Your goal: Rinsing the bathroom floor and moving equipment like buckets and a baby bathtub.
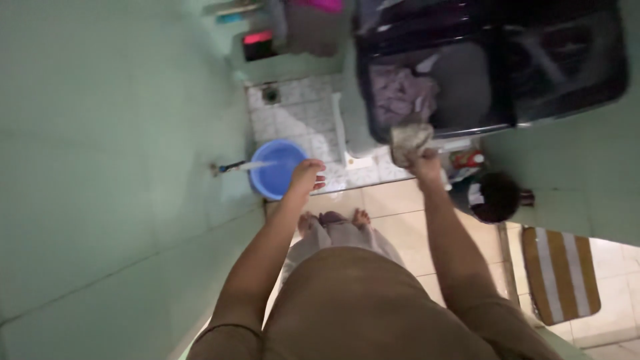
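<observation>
Blue bucket on tiled floor, under running wall tap to fill | left hand loosely curled over bucket rim, holding nothing | right hand grips crumpled grey cloth, lifted at open washing machine with laundry inside.

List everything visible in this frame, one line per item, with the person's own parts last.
Washing machine: one, dark, top right, lid open.
Clothes: a pile, purplish-grey, inside the machine.
Cloth: one, grey-beige, in the right hand at the machine's edge.
Bucket: one, blue, on the floor by the wall.
Tap: one, on the green wall, water running into the bucket.
Mat: one, brown and white striped, lower right.
Left hand: empty, over the bucket.
Right hand: gripping the cloth.
Feet: two, bare, on tile.
</observation>
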